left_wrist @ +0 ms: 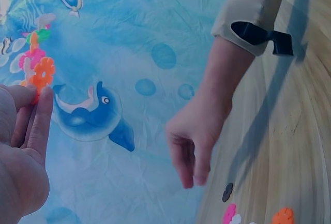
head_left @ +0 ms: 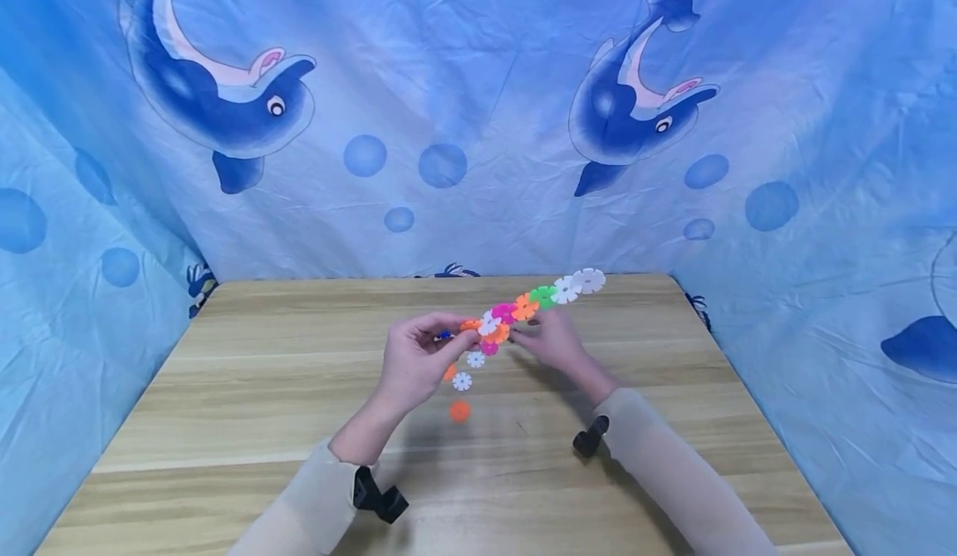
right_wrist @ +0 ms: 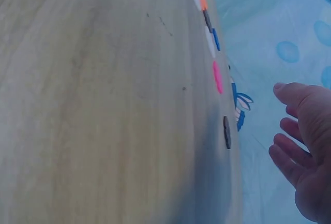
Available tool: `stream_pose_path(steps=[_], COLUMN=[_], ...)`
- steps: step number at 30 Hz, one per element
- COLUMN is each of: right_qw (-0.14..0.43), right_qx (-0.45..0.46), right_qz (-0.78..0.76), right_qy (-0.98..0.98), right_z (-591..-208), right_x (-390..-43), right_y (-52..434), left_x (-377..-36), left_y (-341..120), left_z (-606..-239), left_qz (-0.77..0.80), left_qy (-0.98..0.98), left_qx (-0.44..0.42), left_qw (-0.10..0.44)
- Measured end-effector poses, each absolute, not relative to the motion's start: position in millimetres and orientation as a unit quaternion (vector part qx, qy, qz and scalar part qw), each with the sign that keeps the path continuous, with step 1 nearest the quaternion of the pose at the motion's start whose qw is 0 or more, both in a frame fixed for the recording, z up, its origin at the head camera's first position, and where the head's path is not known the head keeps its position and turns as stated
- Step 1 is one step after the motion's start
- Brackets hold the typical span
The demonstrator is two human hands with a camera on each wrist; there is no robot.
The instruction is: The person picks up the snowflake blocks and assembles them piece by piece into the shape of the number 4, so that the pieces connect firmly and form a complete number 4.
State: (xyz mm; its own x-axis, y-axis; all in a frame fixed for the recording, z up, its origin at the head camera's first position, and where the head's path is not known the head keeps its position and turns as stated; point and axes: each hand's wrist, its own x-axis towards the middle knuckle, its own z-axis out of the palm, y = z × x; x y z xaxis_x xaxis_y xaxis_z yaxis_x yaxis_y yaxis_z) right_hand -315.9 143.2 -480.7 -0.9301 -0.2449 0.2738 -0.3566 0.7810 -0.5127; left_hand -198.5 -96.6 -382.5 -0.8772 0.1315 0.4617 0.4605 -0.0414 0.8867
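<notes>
A chain of colourful snowflake discs (head_left: 534,301) rises from the middle of the wooden table (head_left: 262,390) up to the right, ending in white discs. My left hand (head_left: 458,341) pinches its lower end; in the left wrist view the fingers (left_wrist: 36,113) pinch an orange disc (left_wrist: 42,75). My right hand (head_left: 529,338) hovers just right of that end, under the chain. Its relaxed fingers hold nothing in the left wrist view (left_wrist: 192,172) or the right wrist view (right_wrist: 305,146).
Loose discs lie on the table below my hands: two white ones (head_left: 462,381), an orange one (head_left: 459,410), and pink (right_wrist: 217,76), blue and dark pieces. A blue dolphin-print cloth (head_left: 478,124) walls the back and both sides.
</notes>
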Motion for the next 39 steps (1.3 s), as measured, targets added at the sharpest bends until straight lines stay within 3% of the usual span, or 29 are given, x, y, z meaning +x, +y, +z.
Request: stream_pose_path(steps=[5,12,20,31,39], right_qw=[0.071,0.083,0.041,0.014,0.034], right_qx=[0.169,0.237,0.261,0.250,0.226], right_qz=[0.272,0.201,0.168,0.152,0.196], right_qy=[-0.945,-0.947,-0.950,-0.956,-0.954], right_z=[-486.6,-495.9,-503.0,-495.3,-491.3], right_x=[-316.8,-320.7,-320.4,-320.2,-316.4], right_y=[137.1,134.3,132.8,132.1,136.5], left_x=[-197.4,-197.7,-199.3,-200.7,-200.0], left_y=[-95.6,-97.5,-99.3,-100.8,-101.5], left_z=[-381.4,-381.1,-386.2,-387.0,-385.8], left_qz=[-0.688,-0.686,-0.691,-0.705,-0.710], left_qy=[-0.685,-0.682,-0.673,-0.661,-0.660], left_qx=[-0.211,-0.220,-0.233,-0.232,-0.224], left_qw=[0.116,0.124,0.120,0.110,0.098])
